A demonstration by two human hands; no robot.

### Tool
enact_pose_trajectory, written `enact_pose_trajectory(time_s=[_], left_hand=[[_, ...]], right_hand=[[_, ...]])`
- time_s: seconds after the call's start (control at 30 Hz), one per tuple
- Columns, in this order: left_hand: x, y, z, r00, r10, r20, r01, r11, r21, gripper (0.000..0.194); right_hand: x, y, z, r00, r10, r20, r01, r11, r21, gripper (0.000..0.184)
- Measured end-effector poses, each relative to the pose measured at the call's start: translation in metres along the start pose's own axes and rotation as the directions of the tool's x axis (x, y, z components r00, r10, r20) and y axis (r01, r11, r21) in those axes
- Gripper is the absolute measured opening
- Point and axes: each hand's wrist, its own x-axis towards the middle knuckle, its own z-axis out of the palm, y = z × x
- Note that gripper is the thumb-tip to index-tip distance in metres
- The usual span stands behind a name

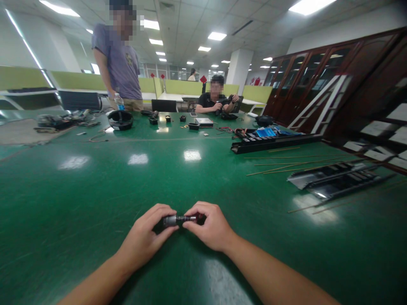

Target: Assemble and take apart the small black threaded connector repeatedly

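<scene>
A small dark cylindrical part with a metal-grey left end lies crosswise between my two hands, just above the green table. My left hand pinches its grey end with curled fingers. My right hand grips the darker, reddish right end, fingers closed round it. Both forearms reach in from the bottom edge.
Long black trays and thin wooden sticks lie at the right. More dark trays sit nearer. A black round object, a water bottle and small parts stand at the far end. One person stands far left, another sits opposite.
</scene>
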Motion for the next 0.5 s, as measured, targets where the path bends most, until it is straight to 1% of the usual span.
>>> enact_pose_trajectory(time_s=[0.2, 0.37, 0.5], left_hand=[[0.0005, -0.0037, 0.0002, 0.999, 0.014, -0.040, -0.013, 1.000, 0.025, 0.026], [-0.0004, -0.0057, -0.0004, 0.998, -0.010, -0.063, 0.013, 0.999, 0.040, 0.029], [-0.0012, -0.0064, -0.0005, 0.997, -0.036, -0.069, 0.039, 0.998, 0.042, 0.027]], right_hand=[[0.0025, 0.0023, -0.0002, 0.999, 0.044, -0.024, -0.043, 0.999, 0.019, 0.011], [0.0035, 0.0050, -0.0001, 0.995, 0.092, -0.034, -0.090, 0.995, 0.050, 0.012], [0.0036, 0.0039, -0.0009, 0.994, 0.109, -0.029, -0.107, 0.991, 0.080, 0.011]])
